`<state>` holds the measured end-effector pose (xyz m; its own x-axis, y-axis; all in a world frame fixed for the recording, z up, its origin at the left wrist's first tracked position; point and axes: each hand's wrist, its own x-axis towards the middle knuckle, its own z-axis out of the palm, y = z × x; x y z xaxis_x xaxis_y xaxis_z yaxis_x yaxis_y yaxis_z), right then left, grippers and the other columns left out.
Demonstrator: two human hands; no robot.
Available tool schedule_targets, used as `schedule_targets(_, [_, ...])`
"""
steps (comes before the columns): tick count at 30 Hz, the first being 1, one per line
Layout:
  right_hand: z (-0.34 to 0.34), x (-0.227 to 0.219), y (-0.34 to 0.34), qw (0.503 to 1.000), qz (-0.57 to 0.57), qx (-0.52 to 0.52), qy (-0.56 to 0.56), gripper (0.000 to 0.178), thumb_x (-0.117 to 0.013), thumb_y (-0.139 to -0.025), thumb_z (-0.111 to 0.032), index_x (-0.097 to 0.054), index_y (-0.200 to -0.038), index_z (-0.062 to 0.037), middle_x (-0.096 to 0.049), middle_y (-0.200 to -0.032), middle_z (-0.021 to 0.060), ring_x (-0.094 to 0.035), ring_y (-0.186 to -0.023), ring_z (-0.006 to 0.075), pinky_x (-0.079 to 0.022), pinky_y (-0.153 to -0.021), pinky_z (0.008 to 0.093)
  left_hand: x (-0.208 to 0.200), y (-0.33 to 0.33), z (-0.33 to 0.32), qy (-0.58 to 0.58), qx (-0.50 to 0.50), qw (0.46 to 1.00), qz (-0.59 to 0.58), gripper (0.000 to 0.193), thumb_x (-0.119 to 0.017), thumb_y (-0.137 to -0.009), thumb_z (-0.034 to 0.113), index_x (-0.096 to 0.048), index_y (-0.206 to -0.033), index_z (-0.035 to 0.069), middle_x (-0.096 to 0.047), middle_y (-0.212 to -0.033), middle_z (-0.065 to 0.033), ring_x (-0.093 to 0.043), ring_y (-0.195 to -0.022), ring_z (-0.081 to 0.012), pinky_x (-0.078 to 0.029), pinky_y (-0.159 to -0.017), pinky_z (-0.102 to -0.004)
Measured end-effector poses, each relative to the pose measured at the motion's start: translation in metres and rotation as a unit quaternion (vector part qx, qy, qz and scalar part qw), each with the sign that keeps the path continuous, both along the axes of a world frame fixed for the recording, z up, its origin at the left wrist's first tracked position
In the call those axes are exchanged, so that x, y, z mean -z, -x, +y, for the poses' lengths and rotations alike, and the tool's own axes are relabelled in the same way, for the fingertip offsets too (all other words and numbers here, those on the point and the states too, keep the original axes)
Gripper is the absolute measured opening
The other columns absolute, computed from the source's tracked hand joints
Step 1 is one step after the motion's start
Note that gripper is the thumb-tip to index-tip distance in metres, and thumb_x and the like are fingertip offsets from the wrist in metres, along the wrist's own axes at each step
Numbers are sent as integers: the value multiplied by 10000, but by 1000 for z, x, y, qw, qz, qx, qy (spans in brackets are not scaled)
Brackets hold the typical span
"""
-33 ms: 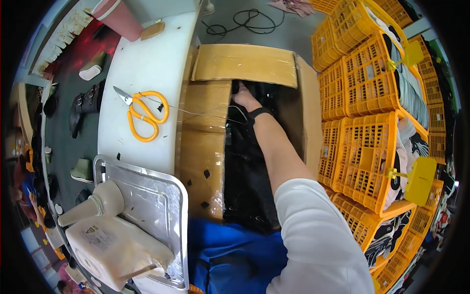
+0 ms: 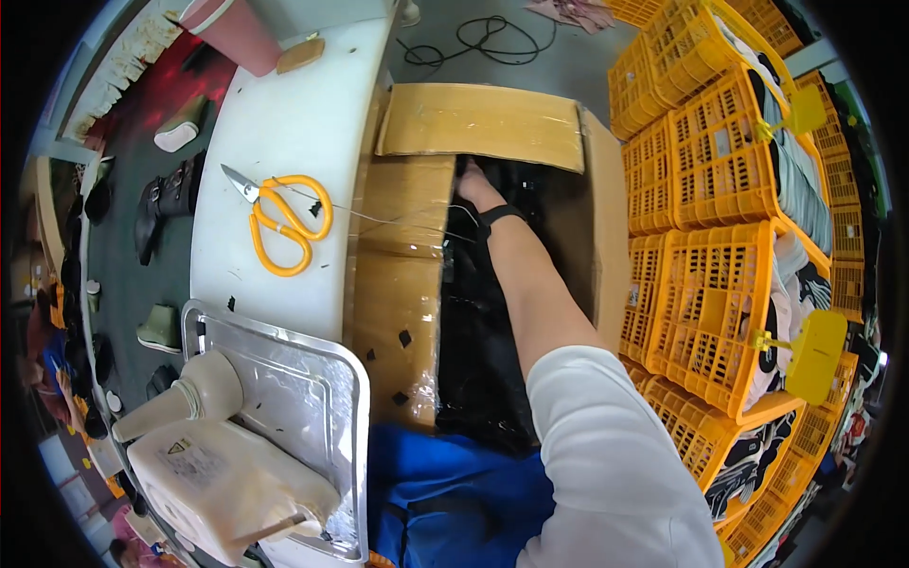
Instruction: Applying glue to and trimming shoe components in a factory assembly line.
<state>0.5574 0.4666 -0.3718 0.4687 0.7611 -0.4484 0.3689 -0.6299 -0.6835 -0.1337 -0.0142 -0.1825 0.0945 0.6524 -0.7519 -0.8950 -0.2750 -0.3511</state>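
Observation:
My right hand (image 2: 474,180) reaches down into an open cardboard box (image 2: 483,118), near its far left corner. A black band (image 2: 500,215) circles the wrist. The fingers are hidden in the dark under the flap's edge, so what they touch or hold does not show. Shiny black material (image 2: 483,350) fills the box, its kind unclear. A thin white cord (image 2: 383,221) runs from beside the scissors (image 2: 282,222) across the left flap to near my wrist. Those scissors have orange handles and lie on the white tabletop (image 2: 284,114). My left hand is out of sight.
Stacked yellow crates (image 2: 710,312) holding footwear parts and fabric line the right side. At lower left, a metal tray (image 2: 355,445) bears a whitish plastic jug (image 2: 227,473). Further left, boots (image 2: 170,204) stand on a dark surface. A pink bin (image 2: 232,33) and a black cable (image 2: 483,43) are farther off.
The view has shifted slightly. My right hand shows a little less beneath the box's edge; otherwise the arm and the things around it keep their places.

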Motion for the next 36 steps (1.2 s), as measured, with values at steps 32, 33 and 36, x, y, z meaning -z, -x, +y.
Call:
schedule_targets(32, [-199,-192,-12,978,28,139,-153,383,-734,-676,-128,-589,-993,31,-646,-896,101,-607,-806,184,-473,-740,293,-7,0,-80,25,-49,998,33,439,-509,-874,305,-434,-1228,58,-438,-1280,-124,-505,-1077,-216,-476,-861,-294])
schedule_targets(33, [-214,-202,-7,976,26,127,-174,389,-735,-678,-133,-586,-995,37,-645,-897,100,-606,-809,182,-473,-741,295,-8,1,-90,24,-50,998,31,439,-508,-875,307,-435,-1228,57,-437,-1281,-124,-504,-1078,-216,-476,-863,-293])
schedule_targets(36, [-264,-234,8,967,-13,107,-231,347,-735,-676,-141,-588,-953,8,-649,-876,102,-617,-803,208,-475,-722,302,-14,0,-112,21,-42,999,24,439,-503,-878,314,-437,-1227,56,-434,-1285,-124,-504,-1082,-215,-475,-870,-290])
